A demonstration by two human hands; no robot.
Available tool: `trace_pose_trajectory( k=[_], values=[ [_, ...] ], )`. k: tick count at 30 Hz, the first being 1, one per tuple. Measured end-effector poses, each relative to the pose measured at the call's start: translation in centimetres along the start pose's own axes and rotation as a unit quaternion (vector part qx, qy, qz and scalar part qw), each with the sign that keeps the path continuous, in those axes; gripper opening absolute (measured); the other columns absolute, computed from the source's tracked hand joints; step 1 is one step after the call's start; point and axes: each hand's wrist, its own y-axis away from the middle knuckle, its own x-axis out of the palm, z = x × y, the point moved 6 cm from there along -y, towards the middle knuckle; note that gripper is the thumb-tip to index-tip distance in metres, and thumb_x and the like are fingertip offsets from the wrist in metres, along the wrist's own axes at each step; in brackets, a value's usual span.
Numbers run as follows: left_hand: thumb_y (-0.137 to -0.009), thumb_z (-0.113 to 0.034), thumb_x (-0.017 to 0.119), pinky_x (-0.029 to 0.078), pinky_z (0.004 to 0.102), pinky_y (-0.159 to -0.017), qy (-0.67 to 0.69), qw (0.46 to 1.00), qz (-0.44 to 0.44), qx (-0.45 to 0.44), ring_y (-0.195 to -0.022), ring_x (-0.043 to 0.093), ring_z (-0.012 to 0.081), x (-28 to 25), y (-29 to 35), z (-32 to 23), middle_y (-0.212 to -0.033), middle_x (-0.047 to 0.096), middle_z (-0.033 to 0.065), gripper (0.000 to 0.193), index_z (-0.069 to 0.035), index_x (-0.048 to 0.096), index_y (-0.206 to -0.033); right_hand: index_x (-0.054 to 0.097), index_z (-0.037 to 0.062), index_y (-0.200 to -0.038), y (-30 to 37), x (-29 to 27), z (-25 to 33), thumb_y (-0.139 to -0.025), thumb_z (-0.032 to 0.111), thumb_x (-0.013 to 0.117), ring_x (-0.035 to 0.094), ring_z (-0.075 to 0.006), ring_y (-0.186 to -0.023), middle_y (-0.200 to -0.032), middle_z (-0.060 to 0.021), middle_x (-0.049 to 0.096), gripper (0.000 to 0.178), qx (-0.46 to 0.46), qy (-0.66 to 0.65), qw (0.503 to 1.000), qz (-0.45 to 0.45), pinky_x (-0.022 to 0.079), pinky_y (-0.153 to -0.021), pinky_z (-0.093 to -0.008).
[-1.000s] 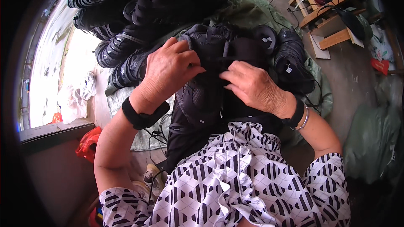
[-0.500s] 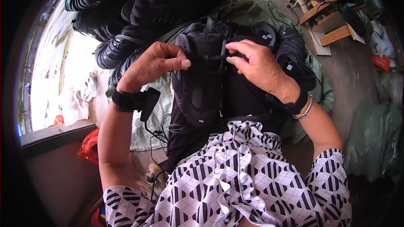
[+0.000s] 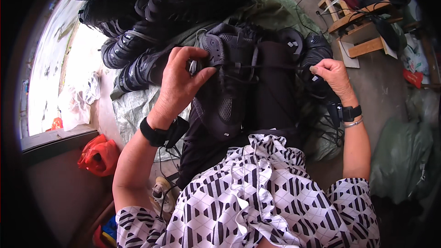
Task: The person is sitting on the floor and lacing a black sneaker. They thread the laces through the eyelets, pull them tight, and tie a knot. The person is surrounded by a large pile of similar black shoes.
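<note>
A black sneaker [image 3: 223, 98] lies on my lap, its toe toward me and its opening away from me. My left hand [image 3: 179, 80] grips the left side of its lacing area between thumb and fingers; the fingertips are partly hidden. From the eyelets a dark shoelace [image 3: 275, 67] runs out to the right, across my dark trousers. My right hand [image 3: 333, 77] is well off to the right of the sneaker, with thumb and forefinger pinched on the far end of the lace. Both wrists wear black straps.
Black shoes [image 3: 183, 0] are heaped at the far left, and more black shoes [image 3: 317, 50] lie right of my lap. A wooden stool [image 3: 363, 27] stands far right, near another person's feet. Green sheeting [image 3: 275, 4] covers the floor; a red bag [image 3: 98, 154] sits left.
My right hand has moved away from the sneaker to the right, drawing the lace out. My left hand has shifted slightly right, onto the sneaker's side.
</note>
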Motion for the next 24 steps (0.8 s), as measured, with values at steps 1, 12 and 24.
trace_pose_trajectory(
  k=[1,12,24],
  values=[
    [-0.084,-0.017,0.074,0.044,0.0234,-0.073,-0.013,0.999,-0.027,0.018,-0.081,0.052,0.0086,-0.1,0.4,-0.1,-0.087,0.056,0.002,0.028,0.0,0.059,-0.102,0.068,-0.0009,-0.077,0.1,0.7,0.4,-0.083,0.013,0.073,0.049,-0.0022,-0.064,-0.067,0.0039,0.061,0.016,-0.049,-0.01,0.998,0.029,0.042,-0.059,-0.0215],
    [-0.094,-0.016,0.063,0.044,0.0217,-0.07,0.108,0.99,0.015,-0.094,-0.074,0.053,0.007,-0.8,0.3,1.7,-0.079,0.054,-0.0015,0.017,-0.003,0.053,-0.095,0.067,0.0002,-0.089,3.6,7.6,12.7,-0.079,0.004,0.072,0.058,-0.0135,-0.068,-0.078,-0.0051,0.06,0.012,-0.315,0.036,0.948,0.026,0.046,-0.063,-0.0279],
    [-0.093,-0.014,0.056,0.028,0.016,-0.051,0.376,0.909,-0.019,-0.18,-0.059,0.038,-0.0003,-3.4,-1.7,3.9,-0.07,0.045,-0.0094,0.017,-0.008,0.058,-0.109,0.063,0.0024,-0.071,-0.3,11.6,11.1,-0.085,0.026,0.072,0.048,-0.0051,-0.053,-0.058,0.0016,0.053,0.029,0.002,-0.12,0.943,0.31,0.041,-0.05,-0.0221]
  ],
)
